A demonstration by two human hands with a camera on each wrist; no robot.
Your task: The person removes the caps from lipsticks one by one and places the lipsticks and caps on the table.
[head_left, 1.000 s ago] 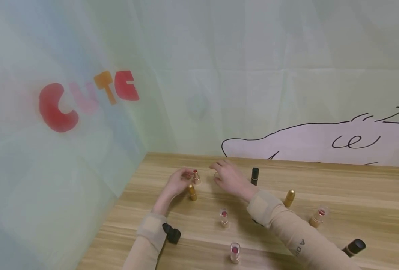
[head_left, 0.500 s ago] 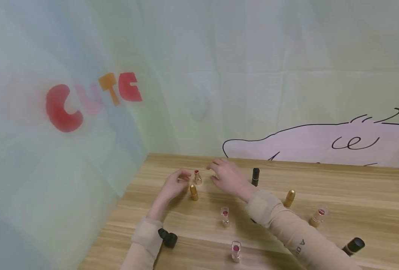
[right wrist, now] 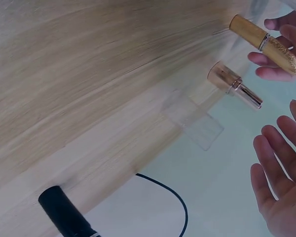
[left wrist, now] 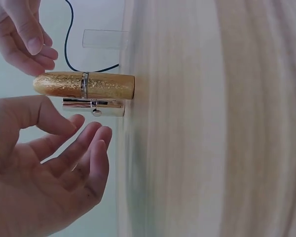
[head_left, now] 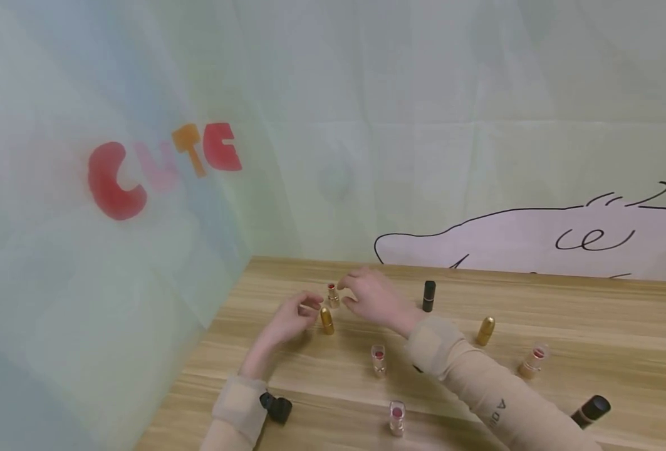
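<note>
An uncapped lipstick (head_left: 333,296) with a red tip stands upright near the table's far left corner. Just in front of it is a gold bullet-shaped lipstick (head_left: 326,320), also upright. My left hand (head_left: 294,318) hovers left of the two, fingers loosely bent and holding nothing; its fingertips look close to the gold tube in the left wrist view. To the right of the uncapped lipstick hangs my right hand (head_left: 374,299), fingers relaxed, palm bare in the right wrist view. A clear cap (right wrist: 204,131) stands beside the uncapped lipstick; the right hand hides it in the head view.
A black tube (head_left: 429,296) stands right of my right hand. Farther right are another gold lipstick (head_left: 485,331), a clear-capped lipstick (head_left: 532,361) and a larger black tube (head_left: 591,410). Two clear-capped lipsticks (head_left: 379,361) stand nearer the front. Fabric backdrops (head_left: 310,188) border the table.
My left hand has drawn away from the uncapped lipstick, slightly left and nearer. The right hand has shifted left, closer to that lipstick. The head view has turned slightly left.
</note>
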